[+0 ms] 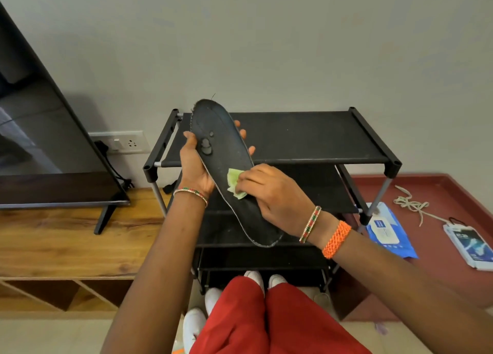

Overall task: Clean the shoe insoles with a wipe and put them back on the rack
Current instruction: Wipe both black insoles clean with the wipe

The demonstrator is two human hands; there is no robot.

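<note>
A long black insole [224, 150] with a grey edge is held up in front of the black shoe rack [306, 137], its toe end pointing up and away. My left hand [194, 164] grips it from underneath, thumb on the left edge and fingertips showing past the right edge. My right hand [274, 196] pinches a crumpled pale green wipe [234, 182] and presses it on the insole's middle. The heel end sticks out below my right wrist.
The rack has several dark shelves and stands against the wall. White shoes [205, 308] sit on the floor by my legs. A blue wipes pack [389, 231], a loose lace [410, 204] and another packet [472, 247] lie at right. A television [40, 129] stands on a wooden unit at left.
</note>
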